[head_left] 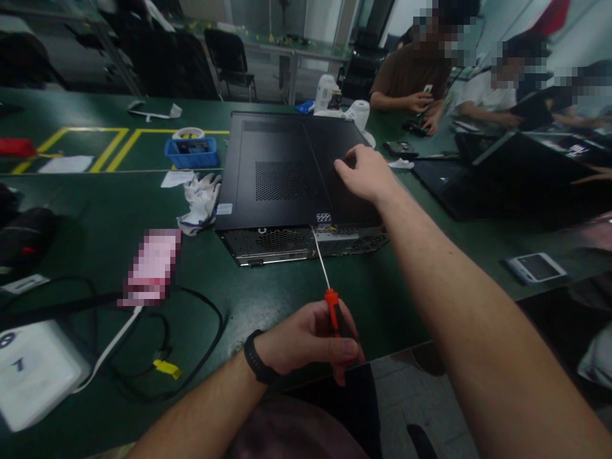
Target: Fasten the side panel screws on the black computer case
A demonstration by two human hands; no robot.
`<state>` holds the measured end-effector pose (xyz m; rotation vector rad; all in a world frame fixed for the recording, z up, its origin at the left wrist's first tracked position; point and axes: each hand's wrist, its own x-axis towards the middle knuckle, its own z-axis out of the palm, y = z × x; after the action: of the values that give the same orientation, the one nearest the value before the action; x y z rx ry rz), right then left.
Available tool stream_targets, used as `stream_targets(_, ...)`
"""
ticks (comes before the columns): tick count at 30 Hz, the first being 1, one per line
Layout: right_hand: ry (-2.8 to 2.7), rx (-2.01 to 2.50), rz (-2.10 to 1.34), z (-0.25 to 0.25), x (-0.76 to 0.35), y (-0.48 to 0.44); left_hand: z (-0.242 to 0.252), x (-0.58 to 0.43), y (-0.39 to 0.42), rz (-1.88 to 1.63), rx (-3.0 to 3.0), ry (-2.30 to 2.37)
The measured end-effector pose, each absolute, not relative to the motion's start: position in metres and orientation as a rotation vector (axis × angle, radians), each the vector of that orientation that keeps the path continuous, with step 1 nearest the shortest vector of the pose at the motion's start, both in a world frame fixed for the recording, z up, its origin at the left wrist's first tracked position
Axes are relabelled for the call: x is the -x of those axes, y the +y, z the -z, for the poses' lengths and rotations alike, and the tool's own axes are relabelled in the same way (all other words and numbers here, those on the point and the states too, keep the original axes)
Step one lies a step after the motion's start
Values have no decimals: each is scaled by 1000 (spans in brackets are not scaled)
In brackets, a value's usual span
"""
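Note:
A black computer case (282,143) lies on its side on the green table, its rear panel (282,242) facing me. My left hand (318,341), with a dark band on the wrist, is closed around the handle of a screwdriver (332,303). The handle is orange and dark, and the thin metal shaft slants up to the top edge of the rear panel. On the right part of the case's upper face rests my right hand (366,172), thumb apart from the bent fingers and nothing visible in it.
White work gloves (201,201) and a blue bin (191,152) are left of the case. Black cables (220,319) and a white box (41,370) lie at front left. To the right are a laptop (516,172) and a phone-like device (535,268). Several people sit at the far right.

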<state>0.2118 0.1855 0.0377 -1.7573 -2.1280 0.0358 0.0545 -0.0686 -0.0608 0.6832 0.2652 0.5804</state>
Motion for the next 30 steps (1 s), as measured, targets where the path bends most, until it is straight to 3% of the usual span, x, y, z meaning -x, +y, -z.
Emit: stream_targets(30,-2114,1746,3,-36,-213,188,62,-56,-71,-613,-645,222)
